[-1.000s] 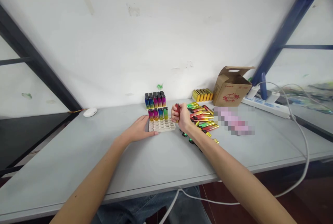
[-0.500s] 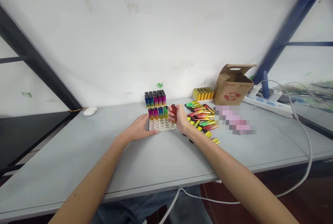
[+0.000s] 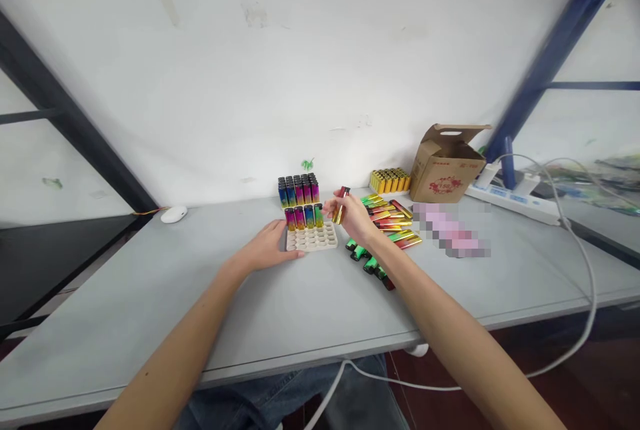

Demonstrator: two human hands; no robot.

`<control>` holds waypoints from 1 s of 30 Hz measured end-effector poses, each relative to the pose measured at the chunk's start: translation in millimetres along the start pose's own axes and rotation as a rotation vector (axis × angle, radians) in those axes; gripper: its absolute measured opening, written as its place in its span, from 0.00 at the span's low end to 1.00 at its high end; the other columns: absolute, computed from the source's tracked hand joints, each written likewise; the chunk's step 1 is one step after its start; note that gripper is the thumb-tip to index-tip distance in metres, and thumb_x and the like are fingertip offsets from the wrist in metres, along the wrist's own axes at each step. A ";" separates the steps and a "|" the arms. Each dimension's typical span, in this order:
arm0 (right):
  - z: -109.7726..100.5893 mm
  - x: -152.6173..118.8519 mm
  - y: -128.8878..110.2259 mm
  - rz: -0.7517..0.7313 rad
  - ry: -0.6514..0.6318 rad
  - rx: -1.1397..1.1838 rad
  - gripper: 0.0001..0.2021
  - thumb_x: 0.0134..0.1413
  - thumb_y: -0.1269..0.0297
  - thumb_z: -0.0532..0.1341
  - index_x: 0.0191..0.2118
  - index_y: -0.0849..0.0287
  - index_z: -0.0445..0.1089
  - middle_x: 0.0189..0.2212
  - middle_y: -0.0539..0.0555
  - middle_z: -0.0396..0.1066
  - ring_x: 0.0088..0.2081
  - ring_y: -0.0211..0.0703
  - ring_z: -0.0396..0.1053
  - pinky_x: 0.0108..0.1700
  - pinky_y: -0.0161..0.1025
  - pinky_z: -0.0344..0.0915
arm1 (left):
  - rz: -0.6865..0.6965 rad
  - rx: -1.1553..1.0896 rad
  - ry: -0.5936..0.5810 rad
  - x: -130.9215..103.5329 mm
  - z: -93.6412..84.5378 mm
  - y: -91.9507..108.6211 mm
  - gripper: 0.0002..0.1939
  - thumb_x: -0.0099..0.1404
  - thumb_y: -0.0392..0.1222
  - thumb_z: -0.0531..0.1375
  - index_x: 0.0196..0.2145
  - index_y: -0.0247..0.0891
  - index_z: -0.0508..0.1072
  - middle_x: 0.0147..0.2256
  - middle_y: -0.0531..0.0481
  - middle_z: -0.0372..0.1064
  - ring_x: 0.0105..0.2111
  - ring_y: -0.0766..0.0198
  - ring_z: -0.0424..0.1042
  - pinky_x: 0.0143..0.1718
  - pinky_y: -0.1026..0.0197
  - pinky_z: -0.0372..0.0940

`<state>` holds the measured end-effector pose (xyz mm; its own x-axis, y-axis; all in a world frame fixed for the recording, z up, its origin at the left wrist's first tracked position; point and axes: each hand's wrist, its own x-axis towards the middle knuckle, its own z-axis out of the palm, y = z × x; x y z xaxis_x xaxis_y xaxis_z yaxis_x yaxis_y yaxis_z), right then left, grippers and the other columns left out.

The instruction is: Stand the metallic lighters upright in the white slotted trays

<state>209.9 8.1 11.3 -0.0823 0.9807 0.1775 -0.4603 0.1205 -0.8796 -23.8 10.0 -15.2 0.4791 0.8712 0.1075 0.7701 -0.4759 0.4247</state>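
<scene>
A white tray with rows of round holes (image 3: 310, 242) lies on the table, and a row of shiny lighters (image 3: 305, 217) in pink, blue and green stands upright along its far side. My left hand (image 3: 269, 245) holds the tray's left corner, thumb along the front edge and fingers at the left side. Just above the tray's right end, my right hand (image 3: 356, 215) grips a red-and-gold lighter (image 3: 341, 207), slightly tilted with its dark top upward. Loose green, red and gold lighters (image 3: 393, 223) lie in a pile beside and under my right wrist.
Behind the tray stands a full block of blue and pink lighters (image 3: 299, 191). Yellow cylinders in a tray (image 3: 391, 181) stand by the wall, left of an open cardboard box (image 3: 447, 173). Further right are a power strip (image 3: 515, 202) and a white cable (image 3: 593, 283). A white rounded device (image 3: 174, 215) lies left.
My right hand has moved slightly right and up from the tray with the red-and-gold lighter, now tilted. More green lighters show by my wrist. My left hand has stayed in place.
</scene>
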 end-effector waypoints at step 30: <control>-30.9 10.5 18.9 -0.302 0.007 -1.044 0.09 0.54 0.65 0.62 0.42 0.60 0.73 0.38 0.60 0.78 0.43 0.50 0.75 0.44 0.44 0.68 | -0.010 0.007 -0.020 -1.5 -0.6 0.5 0.43 0.55 0.69 0.59 0.61 0.43 0.58 0.59 0.43 0.61 0.61 0.42 0.59 0.57 0.45 0.61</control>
<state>227.7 25.5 -17.1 -0.0857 0.8890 0.4499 0.5180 0.4255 -0.7421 -24.4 8.5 -14.6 0.4793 0.8735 0.0856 0.7781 -0.4680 0.4190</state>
